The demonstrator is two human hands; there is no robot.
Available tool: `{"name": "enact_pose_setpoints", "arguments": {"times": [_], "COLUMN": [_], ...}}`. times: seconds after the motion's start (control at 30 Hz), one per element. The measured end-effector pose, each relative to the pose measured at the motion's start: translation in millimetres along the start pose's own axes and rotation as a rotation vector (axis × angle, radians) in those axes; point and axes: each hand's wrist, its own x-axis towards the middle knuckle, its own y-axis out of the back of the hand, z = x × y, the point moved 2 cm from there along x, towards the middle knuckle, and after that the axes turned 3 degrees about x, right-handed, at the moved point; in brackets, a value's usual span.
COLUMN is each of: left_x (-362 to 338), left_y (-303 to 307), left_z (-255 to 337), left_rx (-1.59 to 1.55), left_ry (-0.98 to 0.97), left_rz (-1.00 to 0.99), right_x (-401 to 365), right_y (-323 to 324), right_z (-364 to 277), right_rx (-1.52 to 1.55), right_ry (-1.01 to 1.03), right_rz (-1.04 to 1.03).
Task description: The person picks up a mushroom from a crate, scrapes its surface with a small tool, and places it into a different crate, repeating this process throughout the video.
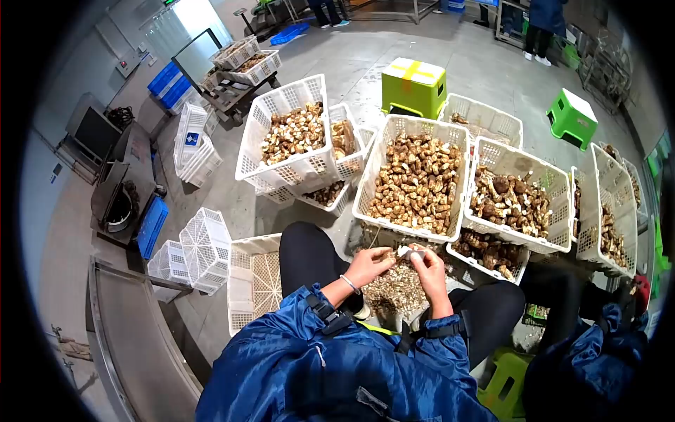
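Observation:
My left hand (370,266) is closed in a pinch on what looks like a small brown mushroom, mostly covered by the fingers. Close beside it, my right hand (429,273) is closed too, thumb and fingers together near a small whitish piece (404,251). What the right fingers grip is too small to make out. Under both hands, between my knees, lies a heap of pale mushroom trimmings (390,292). Just beyond stands a white crate (362,204) full of brown-capped mushrooms (416,184).
An empty-looking white crate (239,281) stands by my left knee. More mushroom crates (559,243) stand ahead and right. Green stools (415,95) are beyond. A co-worker's blue sleeve (598,352) is close at my right. A metal table (144,344) is at left.

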Motion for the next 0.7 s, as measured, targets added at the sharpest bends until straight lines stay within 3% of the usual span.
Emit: {"name": "enact_pose_setpoints", "arguments": {"times": [0.03, 0.1, 0.13, 0.23, 0.3, 0.47, 0.63, 0.67, 0.7], "left_x": [-0.8, -3.6, -4.7, -4.1, -6.5, -7.4, -10.4, -9.6, -9.2], "left_y": [1.5, 2.6, 2.4, 4.7, 7.4, 12.7, 15.4, 15.3, 15.0], "left_z": [2.1, 4.2, 3.1, 6.9, 14.3, 20.5, 29.1, 28.7, 28.3], "left_rx": [0.102, 0.308, 0.298, 0.295, 0.327, 0.534, 0.579, 0.580, 0.582], "left_ry": [-0.081, -0.241, -0.237, -0.263, -0.318, -0.607, -0.629, -0.637, -0.646], "left_rz": [0.042, 0.119, 0.105, 0.081, 0.089, 0.139, 0.138, 0.139, 0.140], "right_x": [0.3, -0.5, 2.1, 4.5, 0.8, 0.8, -3.4, 0.6, -0.6], "right_y": [0.0, 5.1, 5.5, 13.3, 9.7, 8.4, -0.3, 3.1, 3.7], "right_z": [2.2, 6.9, 0.8, 5.9, -13.0, -17.9, -27.8, -9.5, -13.1], "right_rx": [-0.124, -0.025, -0.015, 0.101, -0.035, -0.093, -0.029, -0.104, -0.124], "right_ry": [0.101, -0.079, 0.002, -0.107, -0.090, -0.045, -0.060, 0.117, 0.028], "right_rz": [-0.011, 0.001, -0.001, 0.005, -0.032, -0.051, -0.058, -0.095, -0.094]}}
